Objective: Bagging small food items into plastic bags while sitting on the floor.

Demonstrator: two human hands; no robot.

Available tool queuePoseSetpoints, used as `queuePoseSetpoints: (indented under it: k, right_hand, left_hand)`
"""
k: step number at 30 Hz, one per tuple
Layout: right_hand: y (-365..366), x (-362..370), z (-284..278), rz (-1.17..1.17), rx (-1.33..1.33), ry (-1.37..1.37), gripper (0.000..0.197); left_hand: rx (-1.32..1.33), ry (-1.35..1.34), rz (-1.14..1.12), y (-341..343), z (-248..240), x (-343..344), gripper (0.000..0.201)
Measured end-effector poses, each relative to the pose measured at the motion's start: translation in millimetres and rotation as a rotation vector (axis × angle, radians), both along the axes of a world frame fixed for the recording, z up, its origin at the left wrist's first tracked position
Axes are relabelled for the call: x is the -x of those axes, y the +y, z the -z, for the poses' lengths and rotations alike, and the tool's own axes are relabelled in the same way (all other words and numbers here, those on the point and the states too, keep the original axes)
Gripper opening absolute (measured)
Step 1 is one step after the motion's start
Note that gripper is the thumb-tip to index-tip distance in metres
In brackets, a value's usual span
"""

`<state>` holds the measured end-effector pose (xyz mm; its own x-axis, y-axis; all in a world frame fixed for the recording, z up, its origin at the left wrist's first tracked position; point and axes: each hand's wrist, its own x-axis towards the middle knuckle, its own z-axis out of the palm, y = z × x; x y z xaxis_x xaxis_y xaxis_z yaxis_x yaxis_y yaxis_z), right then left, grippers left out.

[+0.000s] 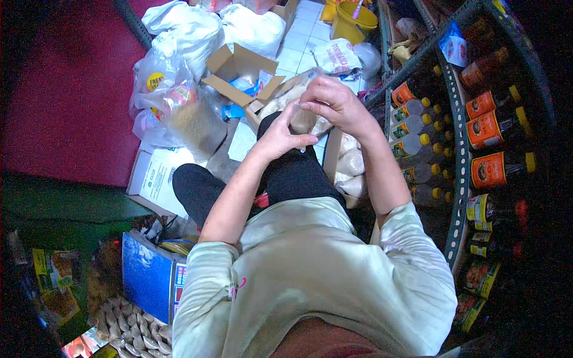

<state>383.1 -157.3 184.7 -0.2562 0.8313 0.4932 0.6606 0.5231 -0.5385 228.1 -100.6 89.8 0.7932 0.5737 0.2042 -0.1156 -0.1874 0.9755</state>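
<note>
Above my lap, my left hand (279,136) is closed around a small clear plastic bag (302,121) with pale brown contents, its thumb lying along the lower side. My right hand (335,102) bends over the bag from the right, fingertips pinched together at its upper end. What exactly those fingertips grip is too small to make out, but they meet the bag's top. Just beyond both hands lies a larger plastic bag of whitish stuff (292,96). Several filled pale bags (352,164) sit in a box beside my right forearm.
An open cardboard box (230,67) stands ahead, near white plastic sacks (188,36) and a clear bag of tan grains (197,128). Shelves with bottles (488,130) line the right. A blue scale (148,277) and several small filled packets (134,328) are at lower left. A yellow bucket (353,27) stands far off.
</note>
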Motion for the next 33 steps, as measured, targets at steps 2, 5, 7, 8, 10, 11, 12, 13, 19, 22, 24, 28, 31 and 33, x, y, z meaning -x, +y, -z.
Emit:
queuePoseSetpoints:
  k: [2,5,7,8,10,11,12,13,19,22,24,28,31,33]
  right_hand:
    - [2,0,-7,-0.012,0.019,-0.059,0.011]
    - [2,2,2,-0.011,0.218,-0.008,0.011]
    - [5,3,1,-0.033,0.236,-0.149,0.013]
    - [6,6,-1,-0.057,0.254,-0.173,0.013]
    - [6,13,-12,-0.08,0.273,-0.194,0.014]
    - [7,17,-23,-0.095,0.286,-0.209,0.014]
    - [7,19,-29,-0.11,0.299,-0.224,0.014]
    - [7,18,-31,-0.107,0.296,-0.223,0.014]
    - [8,-3,-8,-0.033,0.224,0.107,0.016]
    - [12,-19,15,0.047,0.331,0.185,0.014]
    - [12,-22,29,0.054,0.364,0.23,0.013]
    - [13,-18,32,0.03,0.46,0.374,0.011]
    - [16,1,31,-0.018,0.51,0.395,0.011]
    - [19,2,37,-0.038,0.521,0.398,0.012]
  left_hand:
    - [-0.019,-0.007,-0.012,-3,-2,3,0.094]
    - [0.121,-0.085,0.012,-4,-7,7,0.087]
    - [0.139,-0.028,0.092,5,-9,9,0.076]
    - [0.178,0.024,0.079,7,-11,11,0.06]
    - [0.195,0.028,0.108,14,-22,10,0.051]
    - [0.211,0.028,0.136,18,-26,8,0.043]
    - [0.047,0.032,0.087,21,-23,5,0.029]
    - [0.044,0.033,0.09,20,-27,3,0.029]
    - [0.257,-0.186,0.071,12,-28,-7,0.021]
    - [0.249,-0.021,0.031,15,-15,-8,0.019]
    - [0.321,-0.007,0.002,14,-2,-9,0.017]
    - [0.407,-0.021,-0.017,11,-3,-9,0.018]
    - [0.275,-0.001,0.003,15,2,-12,0.02]
    - [0.16,0.03,-0.073,17,5,-16,0.021]
